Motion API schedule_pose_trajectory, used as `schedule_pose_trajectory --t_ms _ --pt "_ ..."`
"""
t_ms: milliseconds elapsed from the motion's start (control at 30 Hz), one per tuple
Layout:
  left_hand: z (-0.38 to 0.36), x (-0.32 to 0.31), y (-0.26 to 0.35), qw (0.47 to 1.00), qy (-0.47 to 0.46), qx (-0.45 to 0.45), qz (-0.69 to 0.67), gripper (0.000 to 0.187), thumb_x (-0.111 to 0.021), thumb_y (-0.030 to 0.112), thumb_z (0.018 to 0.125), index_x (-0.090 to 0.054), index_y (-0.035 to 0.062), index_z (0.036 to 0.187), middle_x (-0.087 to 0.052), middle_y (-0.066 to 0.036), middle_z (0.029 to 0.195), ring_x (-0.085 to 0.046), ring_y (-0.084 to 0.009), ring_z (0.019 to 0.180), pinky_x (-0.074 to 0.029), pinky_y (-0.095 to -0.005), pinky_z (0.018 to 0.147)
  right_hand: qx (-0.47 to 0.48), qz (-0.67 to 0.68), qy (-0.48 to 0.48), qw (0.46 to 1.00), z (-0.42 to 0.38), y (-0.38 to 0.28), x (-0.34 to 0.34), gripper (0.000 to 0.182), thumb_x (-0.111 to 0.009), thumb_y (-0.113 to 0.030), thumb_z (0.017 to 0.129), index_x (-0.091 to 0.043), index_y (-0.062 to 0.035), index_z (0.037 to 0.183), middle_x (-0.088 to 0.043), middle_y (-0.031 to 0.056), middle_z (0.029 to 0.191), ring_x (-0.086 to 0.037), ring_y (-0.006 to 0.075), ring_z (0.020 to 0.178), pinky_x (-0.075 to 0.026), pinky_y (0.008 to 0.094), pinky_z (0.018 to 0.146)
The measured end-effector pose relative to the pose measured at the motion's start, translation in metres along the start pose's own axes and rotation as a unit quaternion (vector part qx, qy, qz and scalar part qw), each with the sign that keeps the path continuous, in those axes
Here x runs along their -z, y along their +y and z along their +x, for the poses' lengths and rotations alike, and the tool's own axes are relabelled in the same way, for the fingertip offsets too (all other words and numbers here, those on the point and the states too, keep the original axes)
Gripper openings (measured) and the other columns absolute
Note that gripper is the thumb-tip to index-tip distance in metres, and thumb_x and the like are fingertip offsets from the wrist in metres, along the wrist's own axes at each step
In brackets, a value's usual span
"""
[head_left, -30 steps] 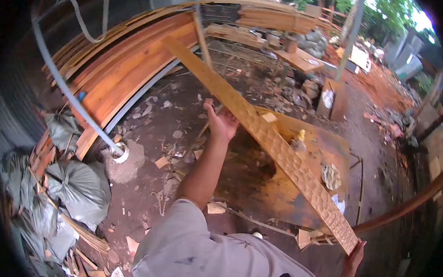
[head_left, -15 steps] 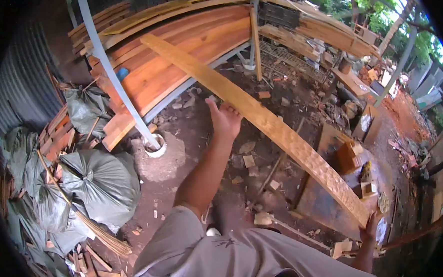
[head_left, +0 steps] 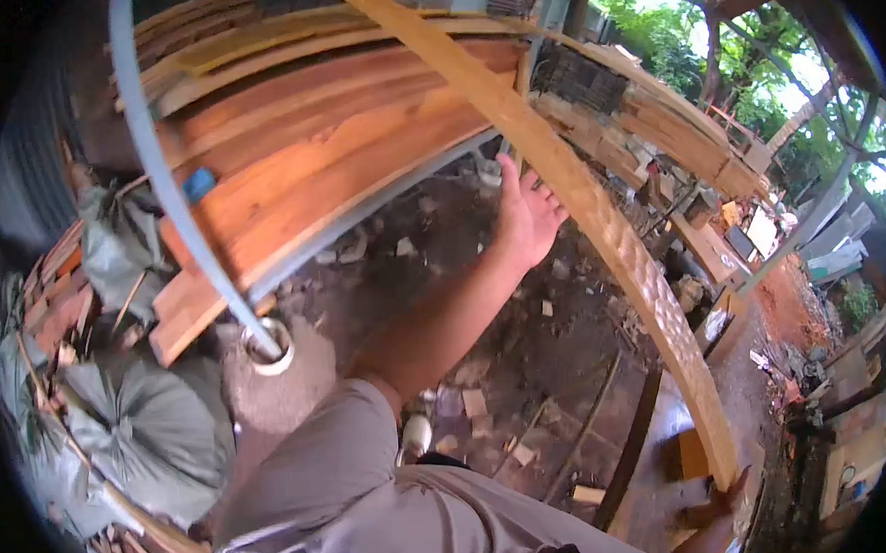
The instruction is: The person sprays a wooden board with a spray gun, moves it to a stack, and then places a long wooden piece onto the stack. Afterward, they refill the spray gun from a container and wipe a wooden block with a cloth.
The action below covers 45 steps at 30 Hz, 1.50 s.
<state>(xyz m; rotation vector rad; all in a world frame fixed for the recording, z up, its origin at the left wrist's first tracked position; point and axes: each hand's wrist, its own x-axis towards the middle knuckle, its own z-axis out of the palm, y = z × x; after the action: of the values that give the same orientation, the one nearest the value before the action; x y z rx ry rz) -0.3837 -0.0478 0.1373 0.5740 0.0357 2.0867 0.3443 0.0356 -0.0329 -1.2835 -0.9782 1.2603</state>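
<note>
A: Where is the carved plank [head_left: 600, 218] located, and how is it held?

B: It is carried in the air, running from 12 o'clock at the top of the view down to 4 o'clock. The left hand [head_left: 527, 217] is laid against its underside near mid-length, palm up and fingers spread. The right hand [head_left: 727, 494] is seen at the near end, at 4 o'clock, closed about the plank's corner; the exact finger positions cannot be told.

A: How is the plank judged to handle?

B: It is judged long, stiff and moderately heavy, liable to swing at its far end. The relief carving on the near half is judged vulnerable to knocks. Support is best taken at the plain edges, one hand near mid-length and one at the end.

A: What is noted nearby?

B: Stacked boards [head_left: 335, 132] lie at 11 o'clock, a grey post [head_left: 173, 190] at 9 o'clock, and filled sacks [head_left: 141, 433] at 8 o'clock.

A: Is any writing legible?

B: No brand, label or lettering can be read.
</note>
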Motion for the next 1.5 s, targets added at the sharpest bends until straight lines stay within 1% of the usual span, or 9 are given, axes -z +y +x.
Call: schedule_pose_trajectory --t_ms 100,233,333,433,600,767,867,1167,1500 --pt "0.081 0.026 0.017 1.000 0.005 0.009 -0.010 0.092 -0.034 0.077 0.080 -0.037 0.0003 0.131 -0.046 -0.017 0.130 -0.042 -0.0299 0.123 -0.028 -0.0431 0.105 0.295 -0.291 -0.020 0.910 0.076 0.051 -0.006 0.090 -0.048 -0.066 0.083 -0.024 -0.0036 0.143 -0.034 0.0124 0.143 -0.044 0.0302 0.123 -0.044 0.0388 0.093" --pt "0.189 0.050 0.043 1.000 -0.028 0.005 -0.001 0.098 -0.034 0.078 0.080 -0.030 -0.0011 0.137 -0.039 -0.018 0.137 -0.037 -0.0304 0.127 -0.026 -0.0438 0.107 0.383 -0.468 0.094 0.791 0.102 0.018 -0.101 0.094 -0.067 -0.001 0.073 -0.010 -0.0089 0.147 -0.031 0.0118 0.142 -0.036 0.0271 0.127 -0.033 0.0380 0.106" --pt "0.304 0.069 0.054 0.999 -0.047 0.022 -0.014 0.101 -0.034 0.079 0.078 -0.027 -0.0011 0.139 -0.037 -0.018 0.138 -0.034 -0.0315 0.129 -0.025 -0.0450 0.108 0.360 -0.372 -0.097 0.850 0.136 -0.027 -0.167 0.091 -0.068 -0.003 0.073 -0.014 -0.0063 0.146 -0.033 0.0127 0.141 -0.037 0.0264 0.125 -0.034 0.0389 0.105" --pt "0.398 0.088 0.055 0.996 -0.068 0.043 -0.027 0.105 -0.034 0.081 0.077 -0.023 -0.0008 0.141 -0.032 -0.019 0.142 -0.030 -0.0332 0.132 -0.022 -0.0472 0.109 0.314 -0.196 0.151 0.917 0.173 -0.048 -0.251 0.073 -0.062 0.000 0.078 -0.025 -0.0029 0.141 -0.042 0.0137 0.135 -0.041 0.0236 0.122 -0.034 0.0382 0.104" --pt "0.570 0.137 0.065 0.989 -0.119 0.075 -0.044 0.108 -0.033 0.083 0.076 -0.015 0.0015 0.144 -0.024 -0.019 0.145 -0.025 -0.0340 0.134 -0.018 -0.0477 0.111 0.530 -0.498 0.200 0.656 0.217 -0.097 -0.387 0.061 -0.056 0.001 0.082 -0.032 -0.0044 0.138 -0.041 0.0163 0.140 -0.042 0.0313 0.125 -0.023 0.0429 0.111" --pt "0.736 0.184 0.069 0.981 -0.158 0.087 -0.066 0.109 -0.030 0.084 0.074 -0.020 -0.0009 0.142 -0.026 -0.019 0.144 -0.026 -0.0328 0.133 -0.018 -0.0476 0.111 0.527 -0.209 0.048 0.822 0.282 -0.134 -0.525 0.058 -0.059 -0.015 0.088 -0.032 -0.0085 0.140 -0.043 0.0136 0.139 -0.038 0.0330 0.130 -0.014 0.0503 0.112" --pt "0.813 0.219 0.071 0.983 -0.136 0.108 -0.064 0.111 -0.031 0.084 0.074 -0.019 -0.0023 0.142 -0.026 -0.018 0.145 -0.026 -0.0326 0.134 -0.018 -0.0471 0.111 0.533 -0.550 0.158 0.623 0.320 -0.158 -0.591 0.057 -0.057 -0.011 0.090 -0.032 -0.0105 0.141 -0.037 0.0145 0.144 -0.037 0.0323 0.130 -0.024 0.0502 0.109" --pt "1.040 0.344 0.065 0.991 -0.131 0.018 0.021 0.110 -0.035 0.083 0.074 -0.009 0.0044 0.146 -0.018 -0.016 0.150 -0.018 -0.0347 0.137 -0.013 -0.0531 0.111 0.494 -0.030 0.068 0.866 0.633 -0.178 -0.759 0.055 -0.050 -0.036 0.094 -0.036 -0.0071 0.139 -0.037 0.0117 0.141 -0.039 0.0273 0.127 -0.028 0.0456 0.107" --pt "1.257 0.443 0.126 0.988 0.012 -0.145 0.057 0.101 -0.036 0.080 0.078 -0.022 0.0045 0.144 -0.023 -0.011 0.149 -0.024 -0.0263 0.136 -0.020 -0.0477 0.109 0.419 0.043 -0.071 0.904 0.872 -0.245 -1.026 0.056 -0.046 -0.040 0.095 -0.037 -0.0072 0.139 -0.037 0.0095 0.140 -0.042 0.0248 0.123 -0.036 0.0396 0.102"
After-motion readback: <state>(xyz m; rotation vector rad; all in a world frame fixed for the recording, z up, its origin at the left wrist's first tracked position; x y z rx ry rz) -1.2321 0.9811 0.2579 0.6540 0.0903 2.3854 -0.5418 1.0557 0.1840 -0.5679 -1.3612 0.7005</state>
